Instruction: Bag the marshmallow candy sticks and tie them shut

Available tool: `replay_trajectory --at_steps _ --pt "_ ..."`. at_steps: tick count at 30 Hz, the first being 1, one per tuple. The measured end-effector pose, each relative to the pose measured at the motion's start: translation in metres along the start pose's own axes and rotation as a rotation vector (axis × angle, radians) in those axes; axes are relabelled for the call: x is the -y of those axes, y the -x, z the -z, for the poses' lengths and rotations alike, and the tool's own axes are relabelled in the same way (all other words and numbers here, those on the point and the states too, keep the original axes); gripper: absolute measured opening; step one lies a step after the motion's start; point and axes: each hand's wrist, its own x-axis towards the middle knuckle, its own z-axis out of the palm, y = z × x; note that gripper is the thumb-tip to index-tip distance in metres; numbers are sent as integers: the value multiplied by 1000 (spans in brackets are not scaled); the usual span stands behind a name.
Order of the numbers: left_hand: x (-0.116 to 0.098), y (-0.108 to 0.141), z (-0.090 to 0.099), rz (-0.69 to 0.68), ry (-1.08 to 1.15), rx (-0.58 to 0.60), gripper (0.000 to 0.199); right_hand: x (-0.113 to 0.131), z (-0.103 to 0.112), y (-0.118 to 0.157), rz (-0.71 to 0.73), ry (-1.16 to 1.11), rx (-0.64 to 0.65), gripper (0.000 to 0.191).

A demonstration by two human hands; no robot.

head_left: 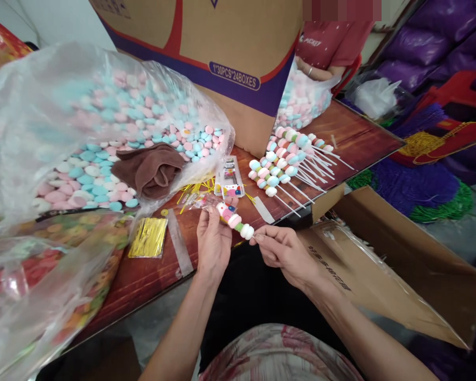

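Observation:
A marshmallow skewer [246, 231] with pink, white and green pieces spans the gap between my hands. My right hand [283, 251] pinches the white stick close below the lowest white piece. At the other end, my left hand [214, 238] closes its fingers around a clear printed wrapper [222, 209] that covers the skewer's top. How far the wrapper reaches down is hard to make out. Just beyond lies a stack of printed cards or bags [228, 177], with loose yellow twist ties [200, 188] beside it. Several finished-looking marshmallow skewers [280, 164] lie piled to the right, sticks towards me.
A large clear bag of pastel marshmallows [103, 116] fills the left, a brown cloth [148, 169] on it. Bundled yellow ties [148, 237] lie nearer. A tall carton [238, 106] stands behind; an open carton [381, 275] sits at right. A co-worker [329, 45] sits beyond.

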Motion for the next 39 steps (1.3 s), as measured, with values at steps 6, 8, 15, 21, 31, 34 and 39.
replay_trajectory --at_steps 6,8,15,21,31,34,39 --pt "-1 0 3 49 -59 13 24 -7 0 -4 -50 -132 -16 23" --pt "-1 1 5 85 -104 22 24 -7 3 -6 17 -9 -41 23" --pt "-3 3 7 198 -188 34 25 -11 11 -14 492 817 -145 21" --pt "-9 1 4 261 -149 29 26 -22 12 -13 689 1196 -210 25" --pt "-13 3 5 322 -214 13 24 -9 31 -15 800 1474 -224 27" --pt "-8 5 3 287 -212 33 25 -16 22 -14 805 1517 -221 29" --pt "-3 8 2 266 -223 23 28 -32 3 -16 692 1318 -225 31"
